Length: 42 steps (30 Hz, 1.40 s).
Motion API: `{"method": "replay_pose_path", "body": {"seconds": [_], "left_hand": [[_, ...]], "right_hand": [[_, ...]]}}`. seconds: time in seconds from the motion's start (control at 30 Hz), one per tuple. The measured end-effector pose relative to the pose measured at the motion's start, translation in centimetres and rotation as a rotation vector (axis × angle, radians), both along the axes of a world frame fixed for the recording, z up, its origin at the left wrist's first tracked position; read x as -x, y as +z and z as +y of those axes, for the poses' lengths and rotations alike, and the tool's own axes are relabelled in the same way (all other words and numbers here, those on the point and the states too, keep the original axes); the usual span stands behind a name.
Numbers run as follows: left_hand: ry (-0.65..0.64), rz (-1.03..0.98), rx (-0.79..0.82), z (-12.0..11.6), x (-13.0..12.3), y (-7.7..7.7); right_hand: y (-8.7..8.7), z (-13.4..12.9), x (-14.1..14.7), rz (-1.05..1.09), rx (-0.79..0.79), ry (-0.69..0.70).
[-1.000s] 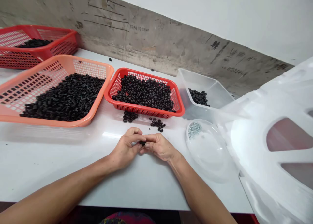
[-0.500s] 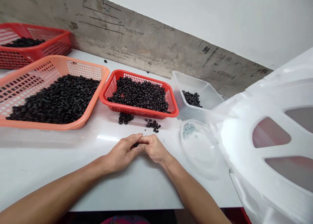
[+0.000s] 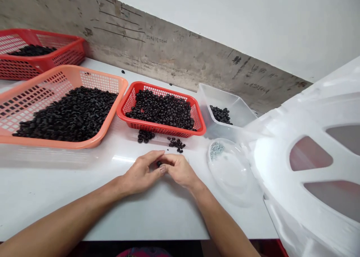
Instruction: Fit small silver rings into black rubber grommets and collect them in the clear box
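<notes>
Pinching a small, rounded black part [image 3: 159, 163] in the bare right hand [image 3: 180, 170], curving the left hand [image 3: 140, 176] against it in a grip too hidden to tell, above the glossy white surface [image 3: 149, 217].

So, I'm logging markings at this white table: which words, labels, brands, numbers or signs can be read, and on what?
No text can be read.
Dark handwritten row, left of centre on the grey concrete wall: too blurred.
Another handwritten row, same wall, right: too blurred.
Orange plastic mesh basket, small red plastic mesh basket: no lettering visible.
Small black held piece: too small to tell.
</notes>
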State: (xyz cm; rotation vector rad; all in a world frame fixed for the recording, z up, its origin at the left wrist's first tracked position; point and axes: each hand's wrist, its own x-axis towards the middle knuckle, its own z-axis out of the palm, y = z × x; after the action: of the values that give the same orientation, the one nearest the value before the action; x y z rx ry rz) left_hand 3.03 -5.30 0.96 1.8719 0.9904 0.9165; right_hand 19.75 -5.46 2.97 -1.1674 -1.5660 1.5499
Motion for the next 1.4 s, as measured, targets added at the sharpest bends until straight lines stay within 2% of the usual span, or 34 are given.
{"method": "replay_pose_path", "body": {"seconds": [0.1,0.17,0.23,0.33,0.4,0.47,0.53,0.63,0.67,0.73,0.87,1.13,1.27,1.4], "left_hand": [[0.25,0.05,-0.13,1.5,0.9,-0.5],[0.414,0.151,-0.159,2.7,1.6,-0.9],[0.499,0.292,-0.178,3.7,2.3,-1.4],[0.541,0.433,-0.179,4.6,2.9,-1.8],[0.547,0.498,-0.158,4.8,3.0,-1.9],[0.539,0.56,-0.14,4.8,2.9,-1.9],[0.525,0.598,-0.13,4.8,2.9,-1.8],[0.503,0.622,-0.129,4.9,2.9,-1.7],[0.497,0.626,-0.129,4.9,3.0,-1.6],[0.49,0.63,-0.129,4.9,3.0,-1.6],[0.494,0.625,-0.124,4.9,3.0,-1.4],[0.457,0.572,-0.113,5.0,3.0,-1.1],[0.45,0.547,-0.092,5.0,3.0,-0.9],[0.447,0.544,-0.093,5.0,3.0,-0.9]], "right_hand": [[2.4,0.6,-2.5,-0.116,-0.178,-0.279],[4.9,2.3,-5.5,-0.237,-0.416,-0.502],[7.8,4.8,-9.0,-0.426,-0.645,-0.769],[11.2,8.4,-13.2,-0.713,-0.752,-0.883],[12.2,9.2,-14.0,-0.872,-0.785,-0.901],[11.8,8.3,-13.0,-0.915,-0.818,-0.852],[10.4,6.3,-10.9,-0.907,-0.801,-0.693],[7.4,3.3,-7.9,-1.024,-0.616,-0.282],[6.4,2.6,-7.3,-1.095,-0.544,-0.181],[4.7,1.9,-6.8,-1.233,-0.42,-0.083],[2.5,1.8,-7.1,-1.305,-0.292,-0.055],[1.3,1.9,-6.6,-1.303,-0.349,0.023],[1.0,1.9,-6.7,-1.107,-0.405,-0.053],[1.2,1.9,-6.8,-0.777,-0.331,-0.167]]}}
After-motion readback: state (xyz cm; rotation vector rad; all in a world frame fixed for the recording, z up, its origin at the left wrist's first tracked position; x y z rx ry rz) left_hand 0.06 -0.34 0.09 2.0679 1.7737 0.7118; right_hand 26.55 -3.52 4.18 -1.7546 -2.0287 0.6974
